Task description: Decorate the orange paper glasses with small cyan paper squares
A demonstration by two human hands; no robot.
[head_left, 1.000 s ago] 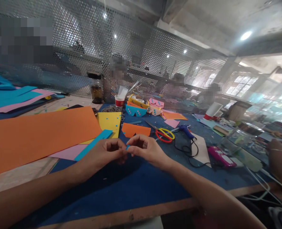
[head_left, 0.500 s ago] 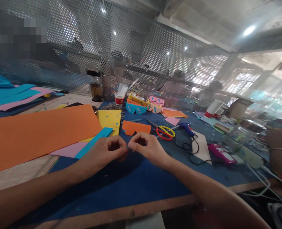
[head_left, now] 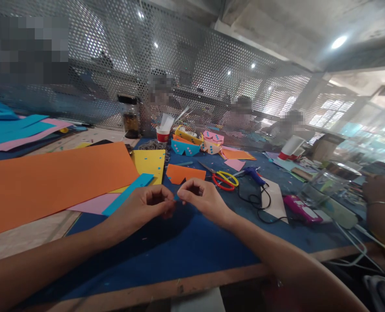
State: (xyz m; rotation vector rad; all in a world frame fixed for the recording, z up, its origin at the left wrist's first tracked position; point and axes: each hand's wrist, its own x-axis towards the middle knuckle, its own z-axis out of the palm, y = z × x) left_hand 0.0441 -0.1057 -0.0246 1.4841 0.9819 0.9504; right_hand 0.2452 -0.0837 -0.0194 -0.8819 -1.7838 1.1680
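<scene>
Fingertip to fingertip, with a narrow gap between, my left hand (head_left: pixel 148 203) and my right hand (head_left: pixel 203 197) are raised over the blue tabletop (head_left: pixel 166 255). Both are closed in a pinch. A tiny bluish speck shows near the fingertips, too small to name. Just behind the hands stands a folded orange paper piece (head_left: pixel 186 173) with a notch in its lower edge. A blue paper strip (head_left: pixel 129 194) lies beside my left hand. Scissors (head_left: pixel 224 180) with red and yellow handles and a blue glue gun (head_left: pixel 254 175) lie beyond my right hand.
A large orange sheet (head_left: pixel 56 182) and a yellow sheet (head_left: pixel 150 162) lie left. Paper glasses (head_left: pixel 186 147), a paper cup (head_left: pixel 162 135) and a lidded jar (head_left: pixel 130 119) stand behind. At right are a magenta device (head_left: pixel 302 209), a clear jar (head_left: pixel 325 184) and another person's hand (head_left: pixel 379 190).
My right hand has drawn slightly to the right, so the fingertips are a little further apart. My left hand is almost still. The other person's hand has shifted slightly.
</scene>
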